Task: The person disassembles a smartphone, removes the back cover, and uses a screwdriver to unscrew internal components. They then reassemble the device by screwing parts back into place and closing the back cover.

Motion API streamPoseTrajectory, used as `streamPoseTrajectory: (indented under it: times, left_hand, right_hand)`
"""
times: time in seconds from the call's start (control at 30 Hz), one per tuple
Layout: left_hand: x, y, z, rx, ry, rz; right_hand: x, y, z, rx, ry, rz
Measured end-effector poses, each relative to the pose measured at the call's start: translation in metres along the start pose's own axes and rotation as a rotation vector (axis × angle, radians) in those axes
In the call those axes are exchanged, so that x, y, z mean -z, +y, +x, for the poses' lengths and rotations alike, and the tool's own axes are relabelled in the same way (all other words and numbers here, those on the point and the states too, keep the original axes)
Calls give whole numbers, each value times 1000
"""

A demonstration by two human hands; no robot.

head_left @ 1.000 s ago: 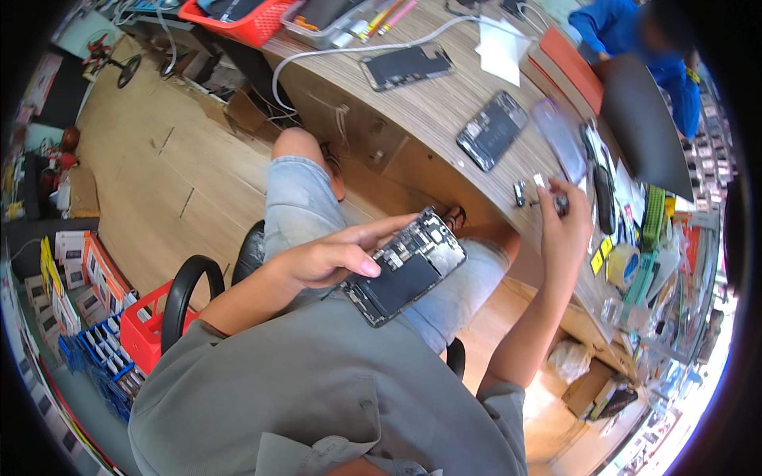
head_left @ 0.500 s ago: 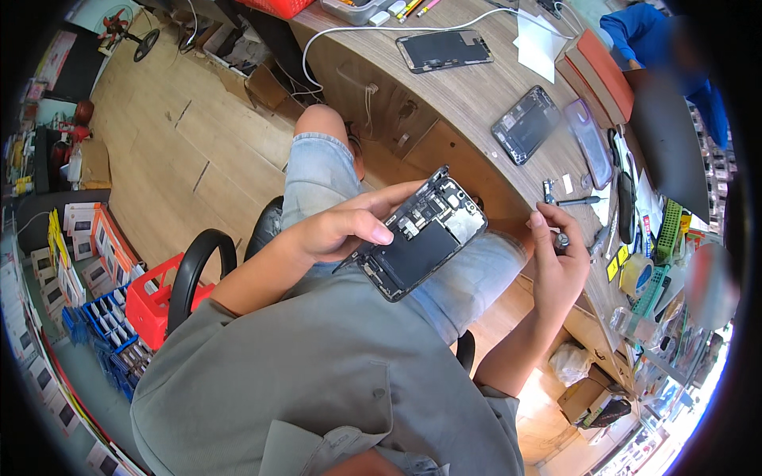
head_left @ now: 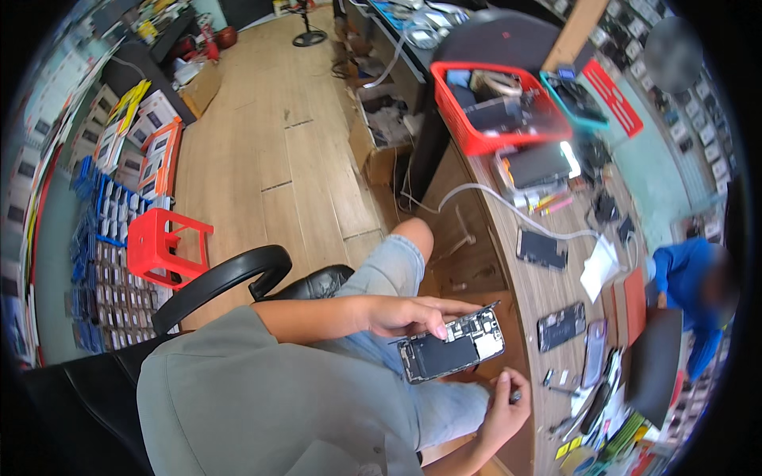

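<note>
My left hand (head_left: 405, 316) grips an opened phone (head_left: 435, 357) above my lap, thumb across its exposed inside. A black battery and a silvery circuit board show in it. Near the desk edge, my right hand (head_left: 502, 412) is closed round a small tool with a rounded grey end (head_left: 515, 395); most of it is hidden in the fingers. The two hands are apart. On the desk beyond the right hand lie another phone body (head_left: 561, 326), a dark phone screen (head_left: 542, 249), a purplish clear phone case (head_left: 594, 353) and a thin black-handled tool (head_left: 562, 389).
A red basket (head_left: 508, 143) of parts stands at the desk's far end. A white cable (head_left: 492, 190) runs over the desk edge. Tools and tape crowd its near end. A red stool (head_left: 163, 246) and the chair armrest (head_left: 230, 285) are at left; a person in blue (head_left: 686, 285) sits across.
My view has swung left, bringing the basket and stool fully into sight. The phone now lies more level, still in my left hand. My right hand keeps its grip on the small tool.
</note>
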State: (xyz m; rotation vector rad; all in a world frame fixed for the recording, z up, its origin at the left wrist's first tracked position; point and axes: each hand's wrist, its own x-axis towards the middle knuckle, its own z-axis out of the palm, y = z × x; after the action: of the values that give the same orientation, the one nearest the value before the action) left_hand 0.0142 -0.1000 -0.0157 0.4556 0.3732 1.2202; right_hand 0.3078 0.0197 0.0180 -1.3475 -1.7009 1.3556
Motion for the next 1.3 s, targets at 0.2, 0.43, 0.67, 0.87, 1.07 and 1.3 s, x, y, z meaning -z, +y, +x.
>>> streamPoseTrajectory:
  times: [0.2, 0.43, 0.67, 0.87, 1.07, 1.3]
  left_hand:
    - [17, 12, -28, -109, 88, 78]
    - [25, 7, -73, -200, 217, 74]
    - [31, 15, -90, -255, 252, 74]
    - [29, 23, -93, -288, 240, 57]
    - [14, 36, -83, -338, 337, -15]
    - [13, 42, -52, -360, 369, 120]
  right_hand:
    - [-35, 5, 7, -42, -150, 101]
    - [-62, 2, 8, -57, -258, 119]
    - [-72, 8, 17, -54, -320, 84]
    - [-74, 19, 20, -93, -318, -7]
    - [-73, 16, 23, -40, -338, -174]
    - [-64, 24, 1, -193, -243, -81]
